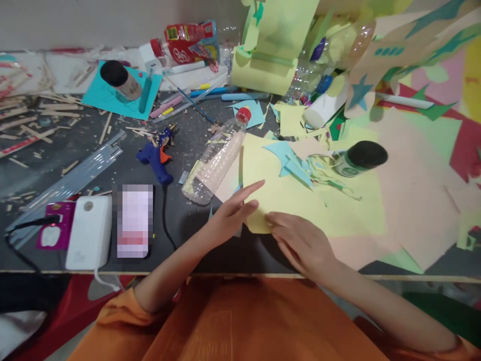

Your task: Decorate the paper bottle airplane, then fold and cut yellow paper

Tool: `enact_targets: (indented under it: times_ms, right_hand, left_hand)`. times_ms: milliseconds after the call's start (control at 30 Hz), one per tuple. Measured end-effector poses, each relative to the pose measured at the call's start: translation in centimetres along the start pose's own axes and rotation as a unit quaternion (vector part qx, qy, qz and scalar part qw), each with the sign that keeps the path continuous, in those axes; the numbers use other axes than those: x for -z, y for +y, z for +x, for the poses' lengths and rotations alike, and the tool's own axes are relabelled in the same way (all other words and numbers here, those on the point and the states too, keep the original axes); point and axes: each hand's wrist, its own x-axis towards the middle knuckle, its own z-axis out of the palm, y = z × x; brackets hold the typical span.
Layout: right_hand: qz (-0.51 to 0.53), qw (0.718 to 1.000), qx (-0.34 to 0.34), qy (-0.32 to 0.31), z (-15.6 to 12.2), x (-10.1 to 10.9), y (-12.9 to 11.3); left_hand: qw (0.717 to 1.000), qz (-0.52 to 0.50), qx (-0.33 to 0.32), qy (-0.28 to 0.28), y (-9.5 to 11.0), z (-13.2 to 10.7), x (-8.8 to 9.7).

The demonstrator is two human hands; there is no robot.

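Note:
A sheet of pale yellow paper [259, 160] lies in front of me, its near edge slightly raised between my hands. My left hand [231, 213] is at its left edge, index finger stretched over the sheet and thumb apart. Bent together at the near edge, the fingers of my right hand [302, 243] pinch the yellow paper; the fingertips are partly hidden. Blue paper scraps [289, 160] and thin paper strips [334, 178] rest on the sheet. A clear plastic bottle with a red cap [221, 160] lies just left of it.
A dark-capped container [363, 158] lies on the papers at right. Left are a blue glue gun [156, 163], a phone [135, 220], a white power bank [89, 230] and clear glue sticks [75, 183]. A yellow paper-covered bottle model [263, 70] stands behind.

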Motion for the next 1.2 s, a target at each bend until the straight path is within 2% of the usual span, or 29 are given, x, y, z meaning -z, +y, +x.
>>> enact_targets:
  times_ms: [100, 233, 367, 500, 633, 700, 767, 867, 933, 1033, 1100, 1200]
  right_hand:
    - [0.006, 0.998, -0.024, -0.054, 0.0, 0.5, 1.7]
    - [-0.092, 0.984, -0.083, -0.131, 1.0, 0.2, 6.4]
    - [-0.129, 0.961, -0.128, -0.209, 1.4, -0.5, 9.9]
    - [-0.153, 0.951, -0.204, -0.175, 0.1, 0.9, 12.2]
    - [-0.193, 0.933, -0.273, -0.136, -1.9, 3.7, 15.7]
    - [-0.203, 0.923, -0.306, -0.115, -2.5, 4.9, 17.1]
    - [-0.217, 0.918, -0.321, -0.081, -2.6, 5.7, 17.4]
    - [-0.221, 0.929, -0.296, -0.011, -2.3, 6.1, 15.7]
    - [-0.173, 0.953, -0.246, -0.036, -2.2, 5.6, 13.7]
    - [-0.104, 0.97, -0.18, -0.128, -2.7, 4.2, 11.0]
    - [-0.097, 0.97, -0.171, -0.141, -3.3, 3.3, 10.0]
    - [-0.106, 0.972, -0.183, -0.102, -4.1, 3.0, 10.2]
  left_hand:
    - [0.999, 0.009, 0.006, -0.041, -0.8, 0.6, 0.1]
    - [0.999, 0.028, -0.009, -0.029, -1.5, 0.5, -0.4]
    - [0.998, 0.057, -0.026, -0.031, -1.3, 0.4, -0.8]
    - [0.997, 0.066, -0.004, -0.032, -0.4, 0.0, 0.0]
    - [0.996, 0.087, -0.017, 0.002, 0.2, -1.4, 2.3]
    - [0.995, 0.097, -0.005, 0.037, 0.2, -2.7, 4.0]
    - [0.991, 0.097, 0.007, 0.096, 0.4, -4.2, 5.9]
    - [0.957, 0.085, 0.078, 0.266, 1.0, -6.1, 8.4]
    - [0.921, 0.05, 0.101, 0.373, 1.5, -6.7, 9.4]
    - [0.855, 0.024, 0.067, 0.514, 1.7, -6.3, 10.0]
    - [0.833, 0.012, 0.035, 0.552, 1.4, -5.6, 10.0]
    - [0.837, -0.012, -0.012, 0.547, 0.4, -4.8, 9.9]
